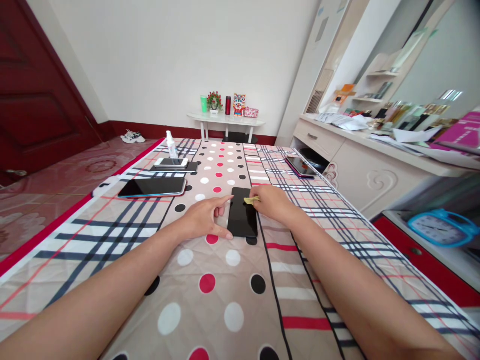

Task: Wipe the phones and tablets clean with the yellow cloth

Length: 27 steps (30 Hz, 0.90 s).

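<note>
A black smartphone (243, 220) lies flat, dark screen up, on the patterned bedspread in front of me. Along its left edge rests my left hand (204, 217), thumb and forefinger stretched apart and touching the phone, the other fingers curled. My right hand (272, 202) is closed on a small yellow cloth (251, 200), whose folded end sits over the upper right of the screen. The fingertips of that hand are partly hidden behind it.
To the left lie a large dark-screened tablet (153, 187), a white phone (171, 162) on a dark device (191, 167), and a white spray bottle (171, 146). Further right are stacked devices (300, 167). A cluttered dresser (352, 165) and blue clock (442, 227) flank the bed.
</note>
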Each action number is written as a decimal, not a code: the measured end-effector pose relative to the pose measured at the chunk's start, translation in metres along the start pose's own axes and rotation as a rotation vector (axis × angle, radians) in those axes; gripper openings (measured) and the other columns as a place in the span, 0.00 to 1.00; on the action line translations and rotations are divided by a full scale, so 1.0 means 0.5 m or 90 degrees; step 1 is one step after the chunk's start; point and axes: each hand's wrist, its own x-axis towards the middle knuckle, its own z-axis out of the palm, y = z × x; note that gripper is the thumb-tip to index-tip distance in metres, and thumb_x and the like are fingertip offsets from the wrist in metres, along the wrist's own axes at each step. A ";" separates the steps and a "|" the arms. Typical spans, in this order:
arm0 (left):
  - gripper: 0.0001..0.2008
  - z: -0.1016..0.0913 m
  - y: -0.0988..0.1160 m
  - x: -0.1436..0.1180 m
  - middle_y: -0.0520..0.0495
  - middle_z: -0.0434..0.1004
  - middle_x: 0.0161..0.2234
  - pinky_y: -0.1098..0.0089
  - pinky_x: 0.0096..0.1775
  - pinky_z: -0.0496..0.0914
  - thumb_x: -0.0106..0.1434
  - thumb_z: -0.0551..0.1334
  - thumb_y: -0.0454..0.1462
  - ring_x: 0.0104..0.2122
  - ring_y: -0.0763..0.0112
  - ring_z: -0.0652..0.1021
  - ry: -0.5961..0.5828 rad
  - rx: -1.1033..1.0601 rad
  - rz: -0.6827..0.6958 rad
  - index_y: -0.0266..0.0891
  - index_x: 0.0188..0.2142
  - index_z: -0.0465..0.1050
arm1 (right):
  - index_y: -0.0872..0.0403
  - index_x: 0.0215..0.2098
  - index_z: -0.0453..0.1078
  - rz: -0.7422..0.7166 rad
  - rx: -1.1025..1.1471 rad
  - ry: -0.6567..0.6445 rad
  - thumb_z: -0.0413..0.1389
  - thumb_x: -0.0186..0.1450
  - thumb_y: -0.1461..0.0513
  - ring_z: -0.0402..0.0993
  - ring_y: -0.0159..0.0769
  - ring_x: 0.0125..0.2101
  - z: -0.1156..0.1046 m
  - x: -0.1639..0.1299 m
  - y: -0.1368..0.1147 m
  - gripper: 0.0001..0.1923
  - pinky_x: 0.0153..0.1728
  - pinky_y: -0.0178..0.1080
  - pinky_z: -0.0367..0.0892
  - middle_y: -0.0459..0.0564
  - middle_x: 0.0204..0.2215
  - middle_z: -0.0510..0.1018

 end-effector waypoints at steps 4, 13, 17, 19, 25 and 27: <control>0.53 0.001 -0.004 0.002 0.55 0.67 0.34 0.72 0.36 0.64 0.41 0.73 0.53 0.32 0.71 0.70 -0.001 0.004 0.001 0.47 0.64 0.54 | 0.56 0.38 0.73 -0.014 -0.083 0.029 0.49 0.60 0.68 0.74 0.43 0.35 0.012 -0.008 -0.028 0.12 0.30 0.37 0.58 0.56 0.36 0.79; 0.53 0.002 -0.005 0.001 0.53 0.69 0.35 0.70 0.36 0.64 0.42 0.72 0.53 0.33 0.69 0.71 0.009 0.023 0.010 0.44 0.64 0.55 | 0.50 0.43 0.73 -0.242 0.104 0.008 0.51 0.61 0.67 0.73 0.38 0.40 0.023 -0.028 -0.077 0.14 0.35 0.35 0.60 0.48 0.41 0.79; 0.53 0.001 -0.002 0.001 0.55 0.67 0.34 0.72 0.35 0.64 0.42 0.72 0.53 0.32 0.71 0.70 0.002 0.006 0.004 0.46 0.65 0.54 | 0.52 0.43 0.72 -0.089 0.031 0.086 0.49 0.62 0.67 0.73 0.38 0.38 0.048 0.003 -0.025 0.14 0.34 0.36 0.59 0.50 0.40 0.78; 0.52 0.001 -0.003 0.001 0.55 0.67 0.34 0.72 0.35 0.64 0.43 0.72 0.53 0.32 0.71 0.70 0.003 0.002 0.007 0.47 0.64 0.54 | 0.53 0.43 0.72 -0.026 -0.013 0.115 0.48 0.64 0.66 0.73 0.38 0.36 0.057 0.013 -0.003 0.14 0.33 0.36 0.58 0.51 0.41 0.76; 0.52 0.002 -0.005 0.002 0.55 0.67 0.34 0.71 0.35 0.64 0.42 0.72 0.53 0.31 0.71 0.71 0.001 0.013 0.000 0.46 0.64 0.55 | 0.56 0.39 0.72 0.026 -0.062 0.159 0.45 0.67 0.67 0.69 0.40 0.39 0.078 0.024 0.022 0.14 0.34 0.37 0.59 0.55 0.40 0.74; 0.52 0.002 -0.004 0.002 0.55 0.67 0.34 0.71 0.35 0.64 0.42 0.72 0.53 0.32 0.71 0.71 0.000 0.012 0.000 0.46 0.64 0.55 | 0.57 0.40 0.73 0.007 -0.047 0.181 0.44 0.67 0.68 0.67 0.40 0.40 0.087 0.026 0.023 0.15 0.37 0.37 0.59 0.55 0.39 0.73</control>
